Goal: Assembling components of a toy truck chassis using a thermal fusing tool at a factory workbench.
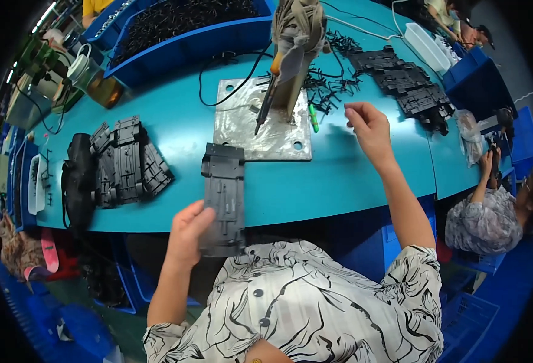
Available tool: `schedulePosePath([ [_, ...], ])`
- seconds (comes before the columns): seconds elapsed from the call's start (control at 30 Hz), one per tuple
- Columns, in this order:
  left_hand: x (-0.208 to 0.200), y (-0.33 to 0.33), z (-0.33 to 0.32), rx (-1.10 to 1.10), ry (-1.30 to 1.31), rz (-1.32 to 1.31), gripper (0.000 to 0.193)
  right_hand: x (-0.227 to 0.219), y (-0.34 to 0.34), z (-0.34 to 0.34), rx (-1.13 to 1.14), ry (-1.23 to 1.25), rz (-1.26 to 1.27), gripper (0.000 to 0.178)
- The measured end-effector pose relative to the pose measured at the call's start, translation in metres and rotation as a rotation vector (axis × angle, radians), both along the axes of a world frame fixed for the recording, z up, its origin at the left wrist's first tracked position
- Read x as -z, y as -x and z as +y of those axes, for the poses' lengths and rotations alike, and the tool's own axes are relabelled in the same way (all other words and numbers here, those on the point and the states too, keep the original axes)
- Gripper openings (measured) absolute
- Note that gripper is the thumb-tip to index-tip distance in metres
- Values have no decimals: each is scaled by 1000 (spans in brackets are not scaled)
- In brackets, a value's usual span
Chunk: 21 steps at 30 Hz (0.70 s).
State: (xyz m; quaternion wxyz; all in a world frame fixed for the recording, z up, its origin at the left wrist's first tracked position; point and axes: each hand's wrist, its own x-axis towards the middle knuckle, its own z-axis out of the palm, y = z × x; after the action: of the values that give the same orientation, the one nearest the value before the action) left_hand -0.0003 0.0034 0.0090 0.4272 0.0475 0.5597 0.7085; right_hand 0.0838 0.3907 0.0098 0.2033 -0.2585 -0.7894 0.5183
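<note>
A long black moulded plastic part (225, 193) stands out over the table's near edge, its far end against the steel plate. My left hand (191, 227) is closed on the part's lower left side. Over the table to the right is my right hand (369, 130), thumb and fingertips pinched together; whatever they hold, if anything, is too small to make out. Nearest to it lie loose small black pieces (327, 91) and a green pen-like stick (313, 119). A soldering-iron-like tool (266, 103) hangs tip down from a wrapped stand above the steel plate (236, 130).
Similar black parts lie in a pile at left (127, 163) and a row at right (402, 81). A blue bin (188, 54) full of small black pieces stands at the back, beside a jar of amber liquid (100, 88). Another person (484, 215) works at far right.
</note>
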Motion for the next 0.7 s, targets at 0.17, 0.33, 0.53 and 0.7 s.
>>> schedulePosePath([
  [0.17,12,12,-16,-15,0,-138,59,15,27,30,56,-575,149,20],
  [0.33,12,12,-23,-62,-255,-362,77,22,48,35,138,-683,58,23],
  [0.53,9,15,-34,-49,-371,-297,91,12,50,59,198,-946,116,27],
  [0.7,-1,14,-34,-113,-402,-267,93,12,37,61,193,-701,207,27],
])
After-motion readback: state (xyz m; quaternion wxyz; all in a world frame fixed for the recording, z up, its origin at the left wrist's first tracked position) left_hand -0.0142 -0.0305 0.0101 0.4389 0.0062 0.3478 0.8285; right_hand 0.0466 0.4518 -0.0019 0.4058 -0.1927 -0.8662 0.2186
